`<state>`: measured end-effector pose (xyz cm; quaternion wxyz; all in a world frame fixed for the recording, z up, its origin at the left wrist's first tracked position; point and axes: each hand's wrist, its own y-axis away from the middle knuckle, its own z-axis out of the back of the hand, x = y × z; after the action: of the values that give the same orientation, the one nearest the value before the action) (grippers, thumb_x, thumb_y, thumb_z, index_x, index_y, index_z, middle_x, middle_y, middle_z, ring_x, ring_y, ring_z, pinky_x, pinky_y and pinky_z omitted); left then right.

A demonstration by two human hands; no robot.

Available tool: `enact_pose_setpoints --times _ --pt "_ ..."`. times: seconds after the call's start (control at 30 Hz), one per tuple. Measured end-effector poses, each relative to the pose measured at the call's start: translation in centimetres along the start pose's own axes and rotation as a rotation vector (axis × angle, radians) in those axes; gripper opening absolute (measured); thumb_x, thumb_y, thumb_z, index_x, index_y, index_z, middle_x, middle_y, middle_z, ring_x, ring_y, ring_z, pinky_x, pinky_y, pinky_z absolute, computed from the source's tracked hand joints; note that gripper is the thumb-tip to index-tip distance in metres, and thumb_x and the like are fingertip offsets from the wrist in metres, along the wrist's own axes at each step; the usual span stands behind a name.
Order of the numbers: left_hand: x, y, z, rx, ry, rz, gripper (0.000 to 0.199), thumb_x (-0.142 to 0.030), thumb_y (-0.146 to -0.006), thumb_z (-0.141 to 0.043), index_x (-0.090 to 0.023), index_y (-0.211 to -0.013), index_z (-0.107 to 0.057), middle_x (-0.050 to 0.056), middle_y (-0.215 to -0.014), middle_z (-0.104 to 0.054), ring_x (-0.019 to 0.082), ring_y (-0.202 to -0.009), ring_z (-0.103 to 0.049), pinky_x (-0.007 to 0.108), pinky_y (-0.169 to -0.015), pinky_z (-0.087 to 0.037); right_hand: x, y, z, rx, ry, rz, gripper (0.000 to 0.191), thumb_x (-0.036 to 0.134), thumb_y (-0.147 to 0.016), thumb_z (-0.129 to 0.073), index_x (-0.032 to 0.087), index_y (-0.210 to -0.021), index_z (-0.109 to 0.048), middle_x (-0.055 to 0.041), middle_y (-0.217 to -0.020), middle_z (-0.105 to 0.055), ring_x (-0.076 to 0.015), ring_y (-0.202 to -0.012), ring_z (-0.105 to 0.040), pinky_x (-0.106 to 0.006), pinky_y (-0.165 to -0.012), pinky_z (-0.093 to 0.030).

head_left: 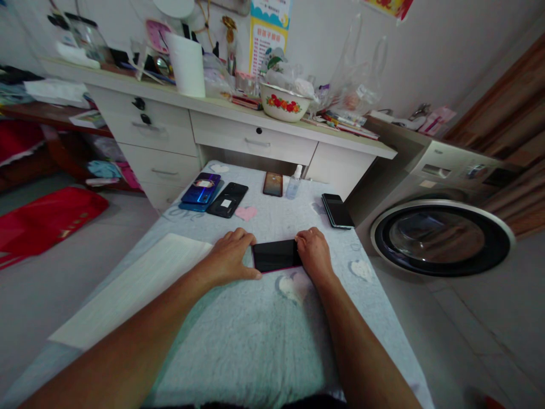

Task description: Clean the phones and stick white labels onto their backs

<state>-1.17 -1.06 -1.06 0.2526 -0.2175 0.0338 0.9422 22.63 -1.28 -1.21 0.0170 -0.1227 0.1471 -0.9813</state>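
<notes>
Lying screen up, black phone (276, 255) runs long way left to right. Left hand (230, 257), half spread, holds left end; right hand (315, 254), curled, holds right end.

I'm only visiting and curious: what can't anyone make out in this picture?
All in the head view:
- Black-screened phone, back: faces away from the camera.
- Its right end: partly covered by the right hand.
- Wall poster, small print: too small and blurred.
- Pink clock, time: too blurred.
- Red item on the floor: cut off by the left edge.
</notes>
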Motion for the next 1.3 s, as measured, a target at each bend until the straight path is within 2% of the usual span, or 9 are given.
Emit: enact_pose_setpoints --times 0.4,0.8,1.3 --pt "-0.14 -0.02 0.1 0.016 -0.008 0.006 0.066 -0.056 -0.055 -0.075 -0.022 -0.108 -0.055 0.008 -0.11 -0.052 0.03 -0.103 -0.05 0.039 -0.087 -0.042 -0.03 -0.03 -0.05 -0.017 0.032 -0.022 0.024 0.017 -0.089 -0.047 0.017 -0.086 -0.071 -0.0074 -0.085 -0.059 -0.0179 -0.085 -0.053 -0.025 -0.077 -0.036" --pt "-0.02 0.04 -0.02 -0.007 0.02 -0.004 0.063 -0.053 -0.055 -0.075 -0.023 -0.106 -0.055 0.007 -0.108 -0.052 0.029 -0.102 -0.051 0.038 -0.086 -0.042 0.46 0.4 -0.06 0.033 -0.099 0.132 0.021 0.017 -0.089 -0.049 0.018 -0.09 -0.069 -0.0059 -0.089 -0.058 -0.0165 -0.089 -0.051 -0.025 -0.083 -0.036" --pt "-0.08 0.05 0.08 0.007 0.008 0.002 0.064 -0.053 -0.056 -0.075 -0.023 -0.108 -0.055 0.007 -0.11 -0.052 0.029 -0.103 -0.05 0.038 -0.088 -0.041 -0.19 -0.14 -0.12 0.001 -0.001 0.026 0.025 0.019 -0.091 -0.046 0.017 -0.09 -0.071 -0.0075 -0.087 -0.058 -0.0178 -0.087 -0.051 -0.026 -0.081 -0.035"
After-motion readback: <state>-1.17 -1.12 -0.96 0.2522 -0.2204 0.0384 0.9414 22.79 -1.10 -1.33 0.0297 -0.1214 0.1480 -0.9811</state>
